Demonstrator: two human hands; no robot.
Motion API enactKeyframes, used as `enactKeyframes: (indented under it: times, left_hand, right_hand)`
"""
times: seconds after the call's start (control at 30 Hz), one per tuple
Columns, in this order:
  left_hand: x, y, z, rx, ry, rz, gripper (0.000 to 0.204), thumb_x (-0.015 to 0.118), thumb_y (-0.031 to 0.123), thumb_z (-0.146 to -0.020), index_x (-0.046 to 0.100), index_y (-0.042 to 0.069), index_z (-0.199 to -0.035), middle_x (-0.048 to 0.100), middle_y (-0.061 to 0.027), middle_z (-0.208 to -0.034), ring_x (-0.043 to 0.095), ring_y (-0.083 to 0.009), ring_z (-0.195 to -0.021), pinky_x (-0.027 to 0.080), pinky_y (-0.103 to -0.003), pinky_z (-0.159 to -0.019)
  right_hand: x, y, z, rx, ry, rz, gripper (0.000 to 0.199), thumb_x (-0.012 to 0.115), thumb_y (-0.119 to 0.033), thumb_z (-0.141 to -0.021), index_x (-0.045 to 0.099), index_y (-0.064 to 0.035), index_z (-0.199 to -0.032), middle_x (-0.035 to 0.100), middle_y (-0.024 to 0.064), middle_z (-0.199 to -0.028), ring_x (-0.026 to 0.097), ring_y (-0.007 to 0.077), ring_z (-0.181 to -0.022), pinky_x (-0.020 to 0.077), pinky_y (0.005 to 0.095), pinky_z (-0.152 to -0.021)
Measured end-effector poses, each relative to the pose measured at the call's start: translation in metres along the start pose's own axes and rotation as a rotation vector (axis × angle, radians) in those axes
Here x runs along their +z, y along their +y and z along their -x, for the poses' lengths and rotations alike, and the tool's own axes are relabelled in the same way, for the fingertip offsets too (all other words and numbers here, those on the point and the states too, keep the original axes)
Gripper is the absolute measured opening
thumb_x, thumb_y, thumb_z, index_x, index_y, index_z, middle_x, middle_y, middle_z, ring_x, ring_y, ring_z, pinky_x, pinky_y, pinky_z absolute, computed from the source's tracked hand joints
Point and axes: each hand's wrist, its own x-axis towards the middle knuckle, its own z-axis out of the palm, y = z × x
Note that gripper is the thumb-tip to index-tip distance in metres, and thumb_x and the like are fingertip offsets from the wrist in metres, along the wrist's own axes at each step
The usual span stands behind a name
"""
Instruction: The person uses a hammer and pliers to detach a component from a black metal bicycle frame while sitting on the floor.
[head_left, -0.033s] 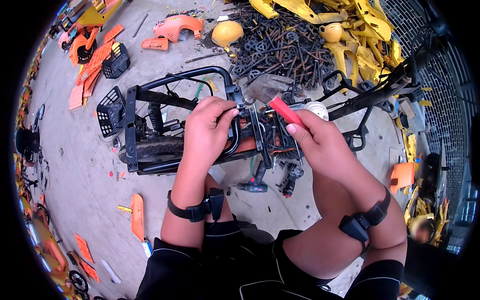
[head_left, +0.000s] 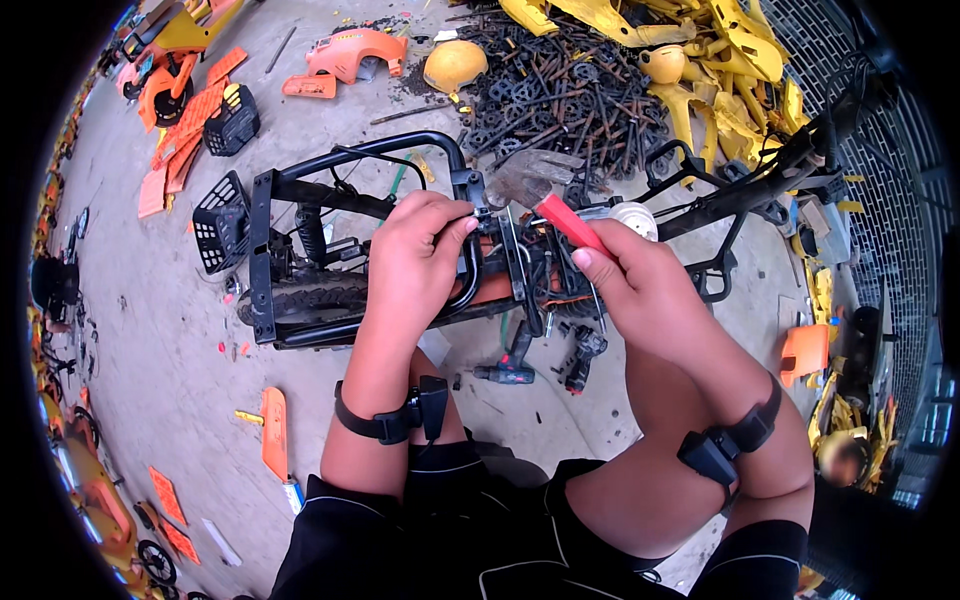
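Observation:
A black metal frame (head_left: 300, 170) with a tyre (head_left: 300, 297) and small black baskets lies on its side on the concrete in front of me. My left hand (head_left: 420, 255) is closed around a black tube at the frame's middle, fingertips pinching near a bracket. My right hand (head_left: 640, 290) grips a red-handled tool (head_left: 568, 222), its handle pointing up and left, its tip hidden among the frame's parts. Both wrists wear black straps.
A power drill (head_left: 510, 365) lies on the ground below the frame. A heap of dark metal rods (head_left: 560, 90) and yellow plastic shells (head_left: 700, 60) fills the far right. Orange plastic parts (head_left: 350, 55) lie at the far left. A black fence runs along the right.

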Motion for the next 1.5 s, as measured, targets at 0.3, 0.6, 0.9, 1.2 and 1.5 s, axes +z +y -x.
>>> enactKeyframes:
  times: [0.3, 0.6, 0.9, 1.2, 1.5]
  left_hand:
    - [0.000, -0.003, 0.000, -0.055, 0.013, 0.012, 0.014, 0.075, 0.004, -0.083, 0.073, -0.001, -0.096, 0.066, -0.0110, -0.089, 0.065, -0.0218, -0.078, 0.050, -0.031, -0.070]
    - [-0.001, -0.004, 0.000, -0.063, 0.007, -0.003, 0.014, 0.075, 0.004, -0.082, 0.073, -0.001, -0.095, 0.066, -0.0105, -0.084, 0.065, -0.0213, -0.075, 0.050, -0.031, -0.069]
    - [-0.002, -0.002, -0.001, -0.098, -0.010, 0.010, 0.013, 0.075, 0.005, -0.083, 0.074, -0.001, -0.095, 0.064, -0.0099, -0.080, 0.063, -0.0210, -0.074, 0.049, -0.031, -0.067]
    - [-0.001, -0.004, -0.001, -0.116, -0.001, 0.051, 0.011, 0.074, 0.008, -0.083, 0.073, 0.000, -0.091, 0.064, -0.0120, -0.081, 0.063, -0.0287, -0.073, 0.049, -0.035, -0.066]
    - [-0.001, -0.005, -0.001, -0.134, -0.020, 0.051, 0.011, 0.074, 0.005, -0.084, 0.073, -0.001, -0.093, 0.063, -0.0092, -0.080, 0.062, -0.0203, -0.073, 0.048, -0.031, -0.067]
  right_hand:
    - [0.004, -0.009, -0.006, -0.023, 0.036, 0.053, 0.023, 0.058, -0.022, -0.100, 0.060, -0.0032, -0.113, 0.059, 0.0154, -0.064, 0.060, 0.0320, -0.059, 0.0462, 0.0401, -0.057]
    - [0.009, -0.013, -0.007, 0.004, 0.048, 0.019, 0.024, 0.059, -0.023, -0.100, 0.061, -0.0037, -0.115, 0.060, 0.0139, -0.065, 0.060, 0.0306, -0.058, 0.0470, 0.0379, -0.058]
    - [0.010, -0.013, -0.005, 0.070, 0.017, 0.021, 0.024, 0.059, -0.023, -0.100, 0.062, -0.0028, -0.113, 0.061, 0.0123, -0.069, 0.060, 0.0224, -0.060, 0.0473, 0.0340, -0.060]
    - [0.014, -0.008, -0.007, 0.097, 0.010, -0.069, 0.025, 0.058, -0.022, -0.101, 0.062, -0.0012, -0.114, 0.061, 0.0091, -0.072, 0.055, 0.0177, -0.062, 0.0463, 0.0330, -0.061]
    - [0.009, -0.012, -0.007, 0.128, -0.016, -0.046, 0.025, 0.058, -0.023, -0.101, 0.062, -0.0004, -0.111, 0.059, 0.0081, -0.072, 0.054, 0.0152, -0.065, 0.0453, 0.0321, -0.061]
